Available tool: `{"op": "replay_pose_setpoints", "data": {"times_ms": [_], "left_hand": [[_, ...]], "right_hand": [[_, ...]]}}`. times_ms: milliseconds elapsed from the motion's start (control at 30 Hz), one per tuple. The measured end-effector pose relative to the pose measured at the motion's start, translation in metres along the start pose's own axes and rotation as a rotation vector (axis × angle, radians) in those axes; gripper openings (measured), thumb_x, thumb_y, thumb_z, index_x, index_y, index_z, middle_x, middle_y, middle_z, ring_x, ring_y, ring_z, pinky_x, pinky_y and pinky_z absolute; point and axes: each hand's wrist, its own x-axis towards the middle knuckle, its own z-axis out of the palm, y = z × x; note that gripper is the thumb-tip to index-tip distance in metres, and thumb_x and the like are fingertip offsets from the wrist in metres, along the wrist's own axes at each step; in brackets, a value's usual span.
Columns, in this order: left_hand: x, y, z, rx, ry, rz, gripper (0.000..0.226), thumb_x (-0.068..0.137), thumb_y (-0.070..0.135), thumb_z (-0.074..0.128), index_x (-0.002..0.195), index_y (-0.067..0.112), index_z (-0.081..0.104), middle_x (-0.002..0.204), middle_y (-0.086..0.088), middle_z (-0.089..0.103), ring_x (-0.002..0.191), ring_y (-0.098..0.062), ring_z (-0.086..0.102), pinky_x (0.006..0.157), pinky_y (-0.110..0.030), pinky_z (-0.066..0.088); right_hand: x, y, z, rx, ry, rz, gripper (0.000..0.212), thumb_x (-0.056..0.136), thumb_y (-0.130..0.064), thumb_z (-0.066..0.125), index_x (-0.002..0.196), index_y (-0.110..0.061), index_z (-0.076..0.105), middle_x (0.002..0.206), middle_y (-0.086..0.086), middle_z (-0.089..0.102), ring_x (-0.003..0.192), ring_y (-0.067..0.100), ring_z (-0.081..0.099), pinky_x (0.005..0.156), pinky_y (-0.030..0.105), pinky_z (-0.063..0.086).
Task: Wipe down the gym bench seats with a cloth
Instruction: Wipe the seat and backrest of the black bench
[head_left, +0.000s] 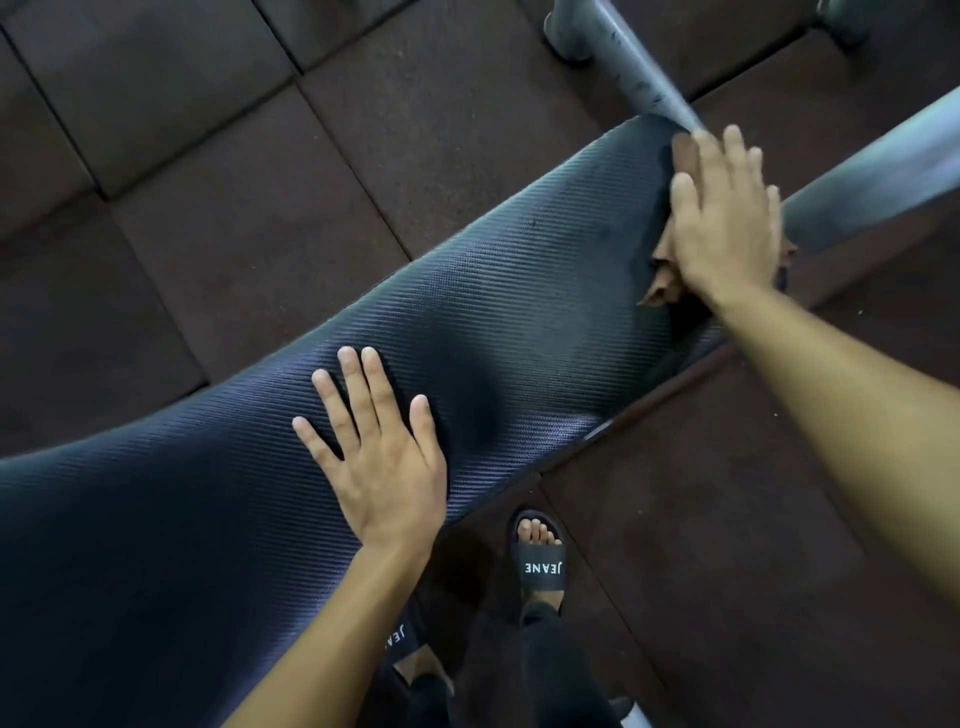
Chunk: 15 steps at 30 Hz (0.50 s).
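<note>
A long black ribbed bench seat (234, 519) runs from the lower left to the upper right. My left hand (376, 457) lies flat on its middle with fingers spread. At the far upper end my right hand (724, 218) presses a brown cloth (667, 283) onto the seat with straight fingers. Most of the cloth is hidden under that hand; a crumpled corner sticks out below the palm and a strip shows by the fingertips.
Two grey metal frame tubes (639, 62) (872, 182) meet near the seat's far end, right beside my right hand. Dark rubber floor tiles (260, 156) lie all around. My feet in black slides (540, 561) stand by the seat's near edge.
</note>
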Motion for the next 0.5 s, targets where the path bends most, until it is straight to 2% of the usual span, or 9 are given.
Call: {"op": "replay_pose_setpoints", "data": {"times_ms": [67, 133, 200, 300, 367, 433, 500], "left_hand": [[0.001, 0.0, 0.001, 0.01, -0.004, -0.001, 0.064, 0.101, 0.049, 0.006, 0.156, 0.019, -0.003, 0.164, 0.004, -0.008, 0.151, -0.021, -0.01, 0.12, -0.057, -0.001], [0.001, 0.0, 0.002, 0.014, -0.001, 0.008, 0.064, 0.101, 0.05, 0.005, 0.156, 0.019, -0.004, 0.164, 0.005, -0.009, 0.151, -0.021, -0.011, 0.12, -0.056, -0.001], [0.0, 0.0, 0.002, 0.005, 0.011, 0.01, 0.065, 0.101, 0.05, 0.006, 0.156, 0.018, -0.004, 0.164, 0.004, -0.009, 0.151, -0.02, -0.01, 0.121, -0.056, -0.001], [-0.001, -0.001, 0.0, -0.023, 0.012, -0.002, 0.068, 0.101, 0.051, 0.009, 0.156, 0.014, -0.003, 0.164, 0.0, -0.006, 0.151, -0.019, -0.009, 0.121, -0.055, 0.001], [-0.001, 0.0, -0.001, -0.028, 0.013, -0.003, 0.068, 0.101, 0.051, 0.01, 0.156, 0.013, -0.002, 0.165, -0.001, -0.006, 0.151, -0.019, -0.008, 0.121, -0.055, 0.001], [-0.001, 0.001, 0.0, -0.021, 0.016, -0.001, 0.068, 0.101, 0.051, 0.01, 0.156, 0.013, -0.001, 0.165, -0.001, -0.005, 0.151, -0.019, -0.008, 0.121, -0.055, 0.001], [0.0, 0.001, 0.0, -0.006, 0.021, -0.003, 0.068, 0.101, 0.051, 0.011, 0.156, 0.012, 0.001, 0.165, -0.001, -0.003, 0.151, -0.02, -0.006, 0.121, -0.055, 0.001]], "right_hand": [[-0.007, -0.043, 0.018, -0.045, 0.034, -0.031, 0.056, 0.102, -0.042, 0.023, 0.156, -0.029, 0.023, 0.166, 0.0, 0.015, 0.153, 0.023, 0.01, 0.123, 0.048, 0.008], [-0.045, -0.088, 0.043, -0.088, 0.048, -0.29, 0.055, 0.102, -0.04, 0.021, 0.154, -0.026, 0.029, 0.163, 0.003, 0.024, 0.151, 0.027, 0.019, 0.121, 0.048, 0.013], [-0.1, -0.112, 0.061, -0.088, -0.016, -0.578, 0.052, 0.102, -0.038, 0.028, 0.151, -0.026, 0.039, 0.16, 0.001, 0.034, 0.149, 0.025, 0.027, 0.12, 0.046, 0.018], [-0.123, -0.088, 0.051, -0.103, -0.143, -0.797, 0.05, 0.101, -0.037, 0.035, 0.15, -0.028, 0.04, 0.16, -0.002, 0.032, 0.149, 0.018, 0.026, 0.121, 0.04, 0.017], [-0.093, -0.055, 0.035, -0.104, -0.172, -0.769, 0.052, 0.099, -0.035, 0.039, 0.151, -0.03, 0.036, 0.162, -0.002, 0.027, 0.151, 0.016, 0.02, 0.122, 0.043, 0.015], [-0.055, -0.025, 0.014, -0.003, -0.242, -0.578, 0.06, 0.095, -0.029, 0.044, 0.153, -0.026, 0.029, 0.165, -0.001, 0.019, 0.153, 0.017, 0.011, 0.123, 0.047, 0.01], [-0.035, -0.01, -0.002, 0.073, -0.269, -0.398, 0.065, 0.094, -0.027, 0.042, 0.155, -0.019, 0.024, 0.166, 0.002, 0.01, 0.153, 0.019, 0.004, 0.123, 0.046, 0.004]]}}
